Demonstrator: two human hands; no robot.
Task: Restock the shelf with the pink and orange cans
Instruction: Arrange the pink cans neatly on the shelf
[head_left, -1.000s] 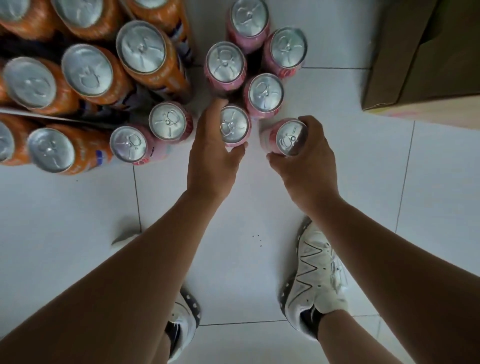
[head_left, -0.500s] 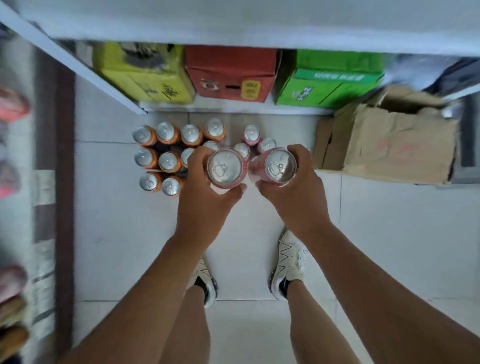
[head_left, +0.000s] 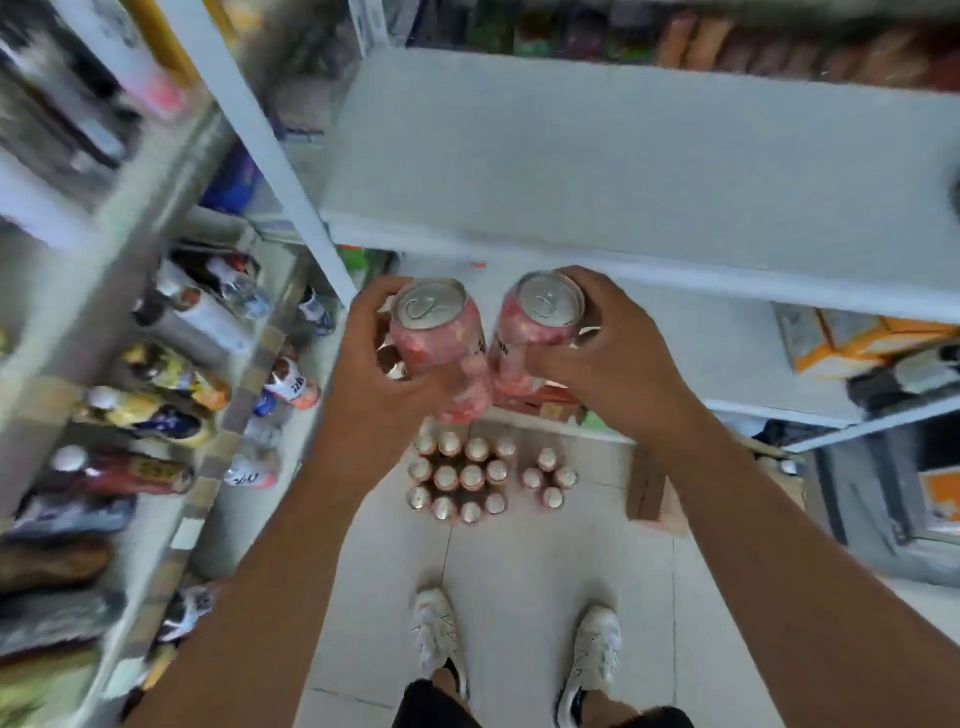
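Both cans have come up from the floor since a second ago, when the hands were only closing on them among the others on the tiles. Now the left hand (head_left: 374, 374) grips the left pink can (head_left: 434, 327), fingers wrapped round its far side and thumb across the near side. The right hand (head_left: 613, 358) grips the right pink can (head_left: 540, 322) the same way. The two cans tilt so their lower ends meet between the hands, though that spot is blurred. Their tops sit just in front of the lip of the bare white shelf (head_left: 623, 171) and neither rests on it. Far below, the remaining cans (head_left: 457, 478) stand upright on the tiled floor (head_left: 519, 597) in two groups, ahead of the white shoes (head_left: 434, 634). A cardboard box (head_left: 649, 493) stands to their right. Bottles (head_left: 156, 374) fill the racks (head_left: 119, 218) on the left — too blurred to read.
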